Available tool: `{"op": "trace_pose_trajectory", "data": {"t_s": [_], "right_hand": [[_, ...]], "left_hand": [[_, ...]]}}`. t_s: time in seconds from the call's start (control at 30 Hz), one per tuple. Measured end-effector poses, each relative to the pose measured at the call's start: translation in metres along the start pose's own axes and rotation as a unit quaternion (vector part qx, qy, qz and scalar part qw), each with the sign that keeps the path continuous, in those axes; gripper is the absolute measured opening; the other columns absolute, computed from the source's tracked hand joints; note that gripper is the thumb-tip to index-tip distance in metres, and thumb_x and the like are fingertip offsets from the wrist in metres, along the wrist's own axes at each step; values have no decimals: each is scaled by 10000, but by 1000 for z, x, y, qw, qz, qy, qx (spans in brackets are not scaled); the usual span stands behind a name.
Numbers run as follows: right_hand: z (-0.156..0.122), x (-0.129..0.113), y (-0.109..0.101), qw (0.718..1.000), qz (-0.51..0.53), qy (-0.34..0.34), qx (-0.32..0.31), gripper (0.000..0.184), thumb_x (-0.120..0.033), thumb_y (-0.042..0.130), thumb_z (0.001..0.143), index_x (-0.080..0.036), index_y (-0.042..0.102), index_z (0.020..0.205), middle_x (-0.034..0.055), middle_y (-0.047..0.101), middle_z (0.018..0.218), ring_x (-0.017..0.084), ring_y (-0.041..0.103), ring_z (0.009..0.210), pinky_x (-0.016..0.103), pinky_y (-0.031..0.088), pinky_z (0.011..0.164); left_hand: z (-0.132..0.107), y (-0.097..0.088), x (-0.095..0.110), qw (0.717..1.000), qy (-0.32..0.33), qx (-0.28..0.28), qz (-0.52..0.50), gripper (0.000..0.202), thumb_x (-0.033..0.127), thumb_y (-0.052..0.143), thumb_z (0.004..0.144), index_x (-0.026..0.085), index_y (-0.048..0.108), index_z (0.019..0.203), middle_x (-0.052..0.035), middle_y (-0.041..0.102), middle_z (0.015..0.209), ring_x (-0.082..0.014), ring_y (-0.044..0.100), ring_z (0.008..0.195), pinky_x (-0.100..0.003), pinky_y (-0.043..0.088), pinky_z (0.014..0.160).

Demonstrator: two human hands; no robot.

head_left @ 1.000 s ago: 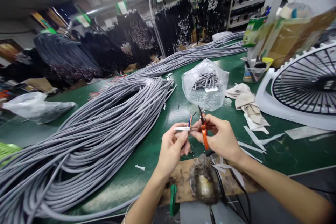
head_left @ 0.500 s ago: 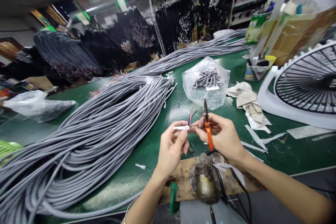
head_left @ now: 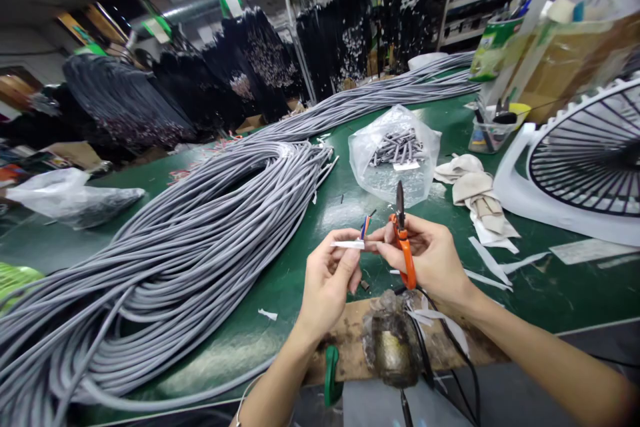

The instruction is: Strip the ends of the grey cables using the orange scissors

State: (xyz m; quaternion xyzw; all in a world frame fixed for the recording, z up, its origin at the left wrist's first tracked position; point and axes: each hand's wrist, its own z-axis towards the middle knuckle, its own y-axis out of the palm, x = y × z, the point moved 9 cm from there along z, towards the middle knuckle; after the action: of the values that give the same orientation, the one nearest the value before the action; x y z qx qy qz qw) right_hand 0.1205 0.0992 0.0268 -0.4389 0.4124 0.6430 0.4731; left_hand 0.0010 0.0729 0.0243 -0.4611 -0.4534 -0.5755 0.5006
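While the clear plastic bag (head_left: 395, 192) of short grey tubes (head_left: 397, 149) sits on the green table (head_left: 293, 287), both hands are on its near side. The left hand (head_left: 327, 277), nearer and a little to the left of the bag, has thumb and forefinger clamped on a slim white strip (head_left: 349, 245); a small tuft of coloured wires (head_left: 365, 228), blue and orange among them, rises at its right end, just nearer than the bag. The right hand (head_left: 433, 257), nearer and slightly right of the bag's middle, has its fingers closed around orange-handled snips (head_left: 407, 260), whose dark blades point up toward the bag and look together. Its thumb and forefinger tips are close to the wires; whether they pinch anything there, I cannot tell. A big coil of grey cable (head_left: 210, 240) spreads left of the bag, while crumpled pale cloth (head_left: 483, 197) and a table fan (head_left: 580, 160) are to its right. Well nearer than the bag, a worn wooden board (head_left: 345, 330) carries a rounded, brownish device (head_left: 395, 347).
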Motion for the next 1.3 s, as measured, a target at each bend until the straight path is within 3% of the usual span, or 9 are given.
{"op": "trace_pose_trajectory", "data": {"t_s": [0.17,0.3,0.4,0.57,0.77,0.87,1.07,1.2,1.3], "right_hand": [[0,-2,-2,999,-46,-20,10,148,-217,697,639,-169,564,679,21,639,693,143,600,635,237,500,596],[0,-8,-14,997,-29,-43,60,137,-238,690,664,-178,573,699,14,625,717,139,599,668,243,501,642],[2,-8,-16,998,12,-36,57,183,-262,720,641,-185,567,702,14,629,734,150,611,701,265,507,681],[2,-2,-19,997,-29,-21,67,228,-317,732,629,-172,562,678,19,625,681,151,603,650,253,499,617],[3,-4,-14,999,-8,-33,39,187,-277,700,670,-184,554,744,-2,603,717,130,602,691,220,488,650],[2,-4,-12,999,-14,-28,31,192,-270,706,655,-186,558,744,-1,599,712,131,591,674,221,488,629],[0,-9,-14,996,-52,-53,45,205,-256,720,638,-181,555,734,-6,580,693,126,556,648,224,471,609],[-2,-10,-10,996,-54,-67,30,154,-213,687,677,-184,543,723,-18,560,677,113,532,631,205,446,588],[-4,-10,-7,995,-64,-78,17,125,-183,663,692,-186,546,736,-19,556,672,109,523,616,198,435,569]], "left_hand": [[-1,1,-2,999,1,5,44,169,285,541,823,148,560,920,39,473,537,-45,380,401,-149,298,389],[0,-1,-2,996,3,26,87,170,263,571,797,144,622,907,-18,587,675,-67,445,460,-168,356,423],[0,-3,0,988,27,43,144,163,234,606,764,150,677,884,-43,622,721,-106,506,536,-198,403,486],[-3,-4,5,972,77,77,206,152,206,608,751,165,701,863,-50,625,726,-141,534,615,-217,407,545],[2,-2,-7,996,5,52,72,232,235,566,790,187,585,1016,19,523,660,-74,444,511,-163,337,460],[2,3,-7,997,4,36,75,321,214,582,776,194,566,1096,11,539,703,-75,465,545,-158,352,479],[4,7,-10,988,29,29,146,307,196,612,726,159,663,1027,-55,660,842,-166,572,719,-222,436,602],[6,7,-15,998,3,20,59,321,221,619,713,158,673,1024,-61,679,940,-198,594,805,-249,459,654],[8,3,-16,998,-8,52,32,302,290,634,723,163,688,991,-55,687,867,-154,585,687,-218,431,556]]}}
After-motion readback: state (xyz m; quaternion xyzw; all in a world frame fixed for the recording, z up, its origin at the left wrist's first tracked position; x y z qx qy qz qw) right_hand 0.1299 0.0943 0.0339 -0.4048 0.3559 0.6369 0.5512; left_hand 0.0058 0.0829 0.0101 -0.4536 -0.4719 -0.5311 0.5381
